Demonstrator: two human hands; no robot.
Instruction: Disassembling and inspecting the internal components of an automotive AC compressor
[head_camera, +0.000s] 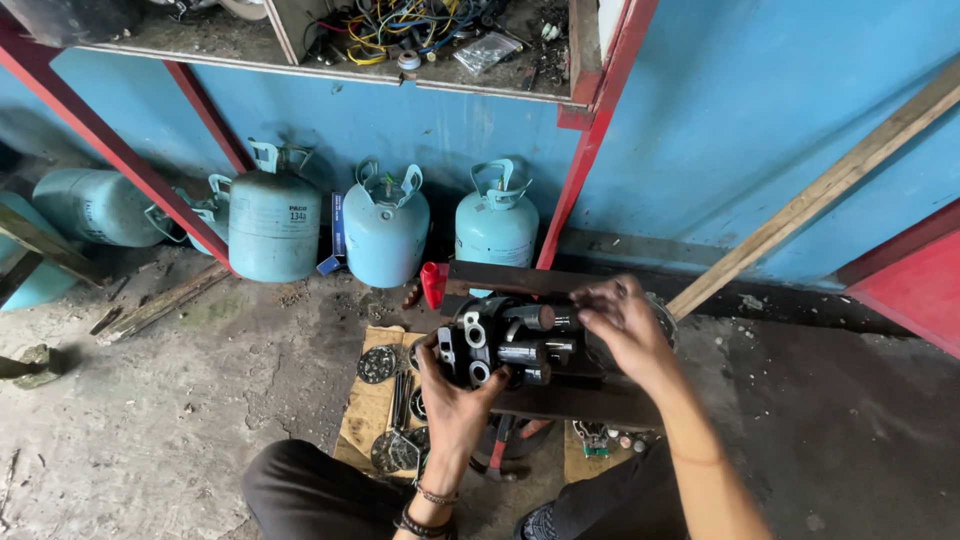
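A dark metal compressor body (505, 345) with silver ports and cylinders rests on a rusty steel beam (560, 395) in front of me. My left hand (452, 395) grips its near left side from below. My right hand (620, 318) reaches over from the right with fingers curled on its upper right part, near a cylinder end. A wristband sits on my left wrist. What the right fingertips pinch is hidden.
Round metal discs (377, 364) and small parts lie on cardboard (365, 410) on the concrete floor. Several pale blue gas cylinders (385, 228) stand against the blue wall. A red-capped tool (433, 284) lies behind the compressor. A wooden plank (820, 190) leans at right. A cluttered shelf (420, 45) hangs above.
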